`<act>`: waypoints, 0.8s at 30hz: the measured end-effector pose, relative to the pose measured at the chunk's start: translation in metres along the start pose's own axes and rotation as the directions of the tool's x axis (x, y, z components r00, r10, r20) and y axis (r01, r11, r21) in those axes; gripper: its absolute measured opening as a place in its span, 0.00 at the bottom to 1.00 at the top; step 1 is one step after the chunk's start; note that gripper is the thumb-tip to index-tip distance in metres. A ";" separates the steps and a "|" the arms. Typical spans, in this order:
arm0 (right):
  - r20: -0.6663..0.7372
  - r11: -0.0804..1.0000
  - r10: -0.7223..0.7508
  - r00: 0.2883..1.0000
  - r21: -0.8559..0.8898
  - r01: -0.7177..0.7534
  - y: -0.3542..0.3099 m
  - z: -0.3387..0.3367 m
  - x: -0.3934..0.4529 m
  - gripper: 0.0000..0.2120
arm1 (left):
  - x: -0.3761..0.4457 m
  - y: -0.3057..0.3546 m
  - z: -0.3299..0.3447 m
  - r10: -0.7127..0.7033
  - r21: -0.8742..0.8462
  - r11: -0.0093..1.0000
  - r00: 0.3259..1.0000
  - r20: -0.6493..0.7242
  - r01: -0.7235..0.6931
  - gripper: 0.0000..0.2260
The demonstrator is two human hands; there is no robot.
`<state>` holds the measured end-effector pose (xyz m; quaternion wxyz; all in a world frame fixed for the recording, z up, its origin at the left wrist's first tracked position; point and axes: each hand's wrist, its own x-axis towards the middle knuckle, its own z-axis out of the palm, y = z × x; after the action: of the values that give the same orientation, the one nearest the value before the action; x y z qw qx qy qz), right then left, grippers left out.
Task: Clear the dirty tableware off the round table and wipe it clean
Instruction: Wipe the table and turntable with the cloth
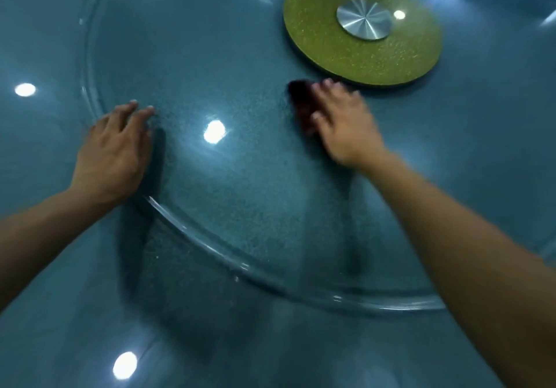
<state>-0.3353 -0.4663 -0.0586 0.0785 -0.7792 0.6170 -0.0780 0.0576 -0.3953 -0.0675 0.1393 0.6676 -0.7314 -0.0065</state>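
Two hands on one glass turntable (pixel 186 238): left hand (pixel 112 154) flat, right hand (pixel 341 122) grip pressing one dark cloth (pixel 301 104).

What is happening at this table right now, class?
A person is wiping a glass turntable on a round blue table. The right hand presses a dark cloth onto the glass, just in front of the green disc at the centre; the blur suggests it is moving. The left hand rests flat near the glass edge. No dirty tableware is in view.
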 end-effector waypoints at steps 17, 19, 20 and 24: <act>0.122 0.871 -0.491 0.863 0.082 0.484 -0.124 0.024 -0.115 0.28 | -0.070 0.064 -0.003 0.006 -0.159 0.987 1.000 0.029 -0.001 0.22; 0.077 0.936 -0.351 0.933 0.020 0.351 -0.079 0.018 -0.068 0.28 | -0.076 0.071 -0.005 0.018 -0.152 0.988 0.999 0.049 -0.011 0.23; 0.032 0.971 -0.237 0.971 -0.010 0.237 -0.048 0.014 -0.042 0.29 | -0.079 0.075 -0.005 0.021 -0.146 0.989 0.998 0.057 -0.013 0.24; -0.036 0.971 0.236 0.971 -0.027 -0.237 0.069 -0.015 0.049 0.29 | -0.086 0.084 -0.001 0.035 -0.108 0.994 0.997 0.063 -0.028 0.26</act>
<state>-0.3929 -0.5298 -0.0580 0.0649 -0.6999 0.7077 -0.0713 -0.0181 -0.3022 -0.0666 0.1511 0.6468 -0.7447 -0.0651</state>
